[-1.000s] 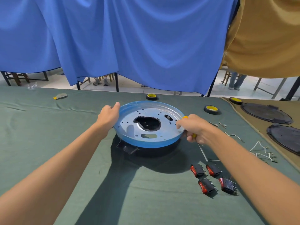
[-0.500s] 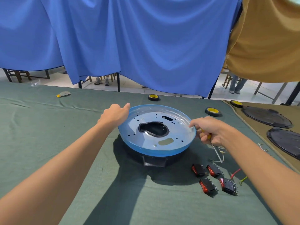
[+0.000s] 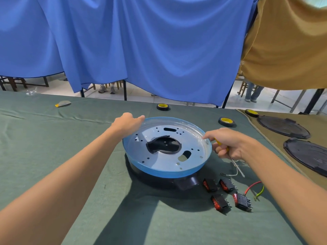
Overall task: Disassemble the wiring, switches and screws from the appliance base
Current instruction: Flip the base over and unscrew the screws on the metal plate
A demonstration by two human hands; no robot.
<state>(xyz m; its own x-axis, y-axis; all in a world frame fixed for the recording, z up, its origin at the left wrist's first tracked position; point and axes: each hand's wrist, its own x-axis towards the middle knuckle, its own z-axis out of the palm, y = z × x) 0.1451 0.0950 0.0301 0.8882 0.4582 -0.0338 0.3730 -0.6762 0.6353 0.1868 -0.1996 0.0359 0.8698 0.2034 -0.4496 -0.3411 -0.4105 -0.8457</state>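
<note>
The round appliance base [image 3: 194, 167], blue-rimmed with a perforated metal plate and a black centre hole, lies on the green cloth. My left hand [image 3: 126, 123] grips its far-left rim. My right hand [image 3: 228, 145] touches the right rim with its fingertips while holding a yellow-handled screwdriver [image 3: 237, 165], shaft pointing down and toward me. Several black-and-red rocker switches [image 3: 225, 193] lie on the cloth at the front right of the base. A red and a green-yellow wire [image 3: 254, 189] lie beside them. A black tab [image 3: 187, 183] sticks out under the base's front right.
Three yellow-cored tape rolls [image 3: 226, 121] sit behind and to the right of the base. Two black round covers [image 3: 283, 127] lie on the tan cloth at far right. A thin white wire [image 3: 230, 174] lies near the screwdriver tip. Blue and tan curtains hang behind the table.
The base has been turned between my hands: the black tab swung from front left to front right. Both hands shifted along the rim. The view moved closer.
</note>
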